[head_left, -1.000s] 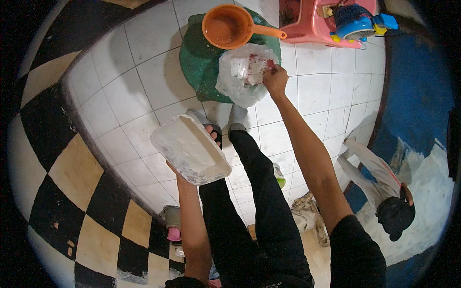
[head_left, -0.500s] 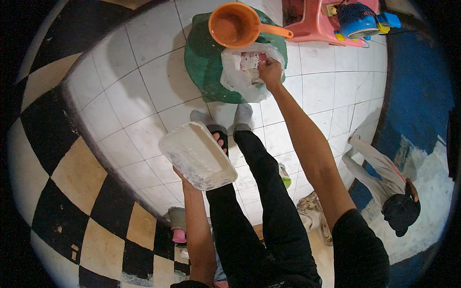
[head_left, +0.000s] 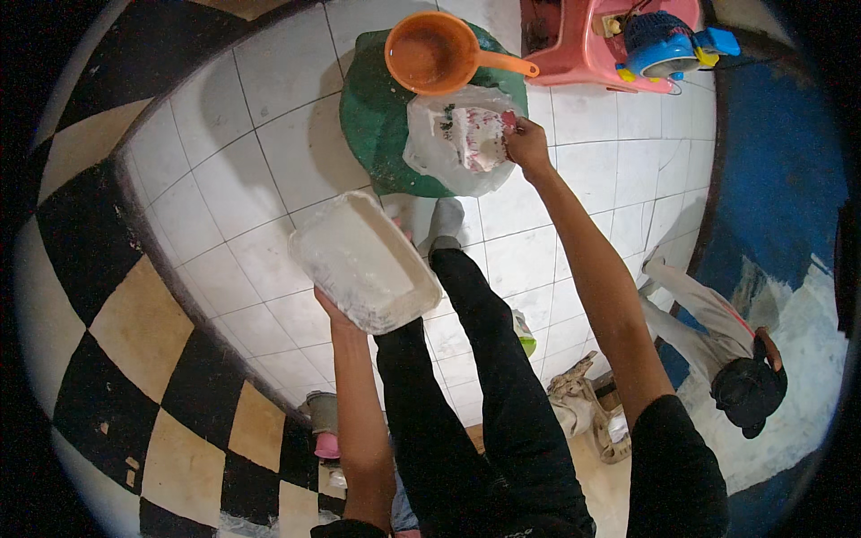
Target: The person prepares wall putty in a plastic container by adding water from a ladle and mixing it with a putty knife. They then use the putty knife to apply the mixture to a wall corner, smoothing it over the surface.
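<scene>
My left hand (head_left: 334, 309) grips a white rectangular tub (head_left: 359, 260) from below and at its side. The tub is tilted, with whitish smears inside; most of my fingers are hidden behind it. Farther ahead, my right hand (head_left: 527, 143) is closed around the red end of a wide brush (head_left: 482, 139). Its reddish bristles are coated in white. The brush lies over a crumpled clear plastic bag (head_left: 430, 152) on a green round surface (head_left: 363, 134). Just beyond the bag, an orange dipper (head_left: 434, 54) rests with its handle pointing right.
A pink plastic stool (head_left: 587, 54) holds a blue object (head_left: 668, 54) at the far right. Another person (head_left: 700, 323) in a black cap is by the blue, partly white wall (head_left: 762, 161). A grey bucket (head_left: 323, 411) stands near my left forearm. White tiles (head_left: 260, 206) cover the surface ahead.
My right hand has drawn the brush rightward over the bag, showing more of its coated head. The tub in my left hand has risen slightly and tilted; my view shifted a little.
</scene>
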The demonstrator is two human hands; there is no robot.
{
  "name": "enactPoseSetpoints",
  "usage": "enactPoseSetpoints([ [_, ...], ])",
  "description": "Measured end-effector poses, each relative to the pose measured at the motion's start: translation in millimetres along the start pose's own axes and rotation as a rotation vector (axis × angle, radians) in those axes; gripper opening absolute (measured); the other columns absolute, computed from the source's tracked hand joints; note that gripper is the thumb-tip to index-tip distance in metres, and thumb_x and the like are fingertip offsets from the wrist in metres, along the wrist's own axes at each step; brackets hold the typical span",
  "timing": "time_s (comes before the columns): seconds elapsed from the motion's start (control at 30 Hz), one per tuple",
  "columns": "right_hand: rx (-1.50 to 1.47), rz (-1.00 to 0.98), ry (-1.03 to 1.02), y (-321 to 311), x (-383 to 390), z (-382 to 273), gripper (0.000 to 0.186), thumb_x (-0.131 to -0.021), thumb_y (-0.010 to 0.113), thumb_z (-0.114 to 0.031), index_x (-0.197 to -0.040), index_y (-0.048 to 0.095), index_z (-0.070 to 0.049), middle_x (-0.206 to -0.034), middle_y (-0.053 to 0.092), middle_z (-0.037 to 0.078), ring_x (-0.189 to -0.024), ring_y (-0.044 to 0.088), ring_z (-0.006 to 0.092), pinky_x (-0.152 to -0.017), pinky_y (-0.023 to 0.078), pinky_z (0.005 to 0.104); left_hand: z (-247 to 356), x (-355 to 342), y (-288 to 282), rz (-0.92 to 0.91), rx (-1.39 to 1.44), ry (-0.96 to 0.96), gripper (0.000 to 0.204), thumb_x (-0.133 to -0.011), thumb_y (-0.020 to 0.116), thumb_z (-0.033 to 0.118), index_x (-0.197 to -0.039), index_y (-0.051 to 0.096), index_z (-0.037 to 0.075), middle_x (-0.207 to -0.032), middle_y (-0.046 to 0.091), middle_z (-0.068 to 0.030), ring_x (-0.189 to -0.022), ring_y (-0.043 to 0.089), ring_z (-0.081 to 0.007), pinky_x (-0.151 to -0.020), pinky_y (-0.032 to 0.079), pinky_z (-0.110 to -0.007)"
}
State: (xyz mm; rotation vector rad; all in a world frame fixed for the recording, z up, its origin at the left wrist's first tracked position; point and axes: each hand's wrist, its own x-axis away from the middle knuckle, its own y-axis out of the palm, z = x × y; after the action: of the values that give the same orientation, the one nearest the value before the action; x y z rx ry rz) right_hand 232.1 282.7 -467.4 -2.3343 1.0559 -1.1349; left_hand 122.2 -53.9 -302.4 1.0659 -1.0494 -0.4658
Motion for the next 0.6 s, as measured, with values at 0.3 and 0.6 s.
enactPoseSetpoints([
  [0.3,-0.363,-0.146,0.109,-65,45,-65,0.017,-0.096,0.054,-0.013,-0.1,0.062,0.001,-0.066,0.051,-0.002,-0.051,0.041,0.006,-0.046,0.032,0.0224,11,-43,-25,0.499,-0.298,0.187,0.056,-0.095,0.038,0.045,-0.135,0.045,0.006,-0.13,0.053,-0.0107,-0.115,0.054,-0.0276,-0.098,0.046,-0.041],
  [0.6,-0.341,-0.143,-0.081,-134,149,-188,0.016,-0.094,0.055,-0.01,-0.1,0.061,0.003,-0.073,0.058,0.002,-0.058,0.048,0.0064,-0.05,0.038,0.0225,-7,-82,-9,0.392,-0.142,0.133,0.057,-0.096,0.039,0.046,-0.136,0.044,0.006,-0.131,0.053,-0.0109,-0.116,0.054,-0.0282,-0.098,0.046,-0.041],
])
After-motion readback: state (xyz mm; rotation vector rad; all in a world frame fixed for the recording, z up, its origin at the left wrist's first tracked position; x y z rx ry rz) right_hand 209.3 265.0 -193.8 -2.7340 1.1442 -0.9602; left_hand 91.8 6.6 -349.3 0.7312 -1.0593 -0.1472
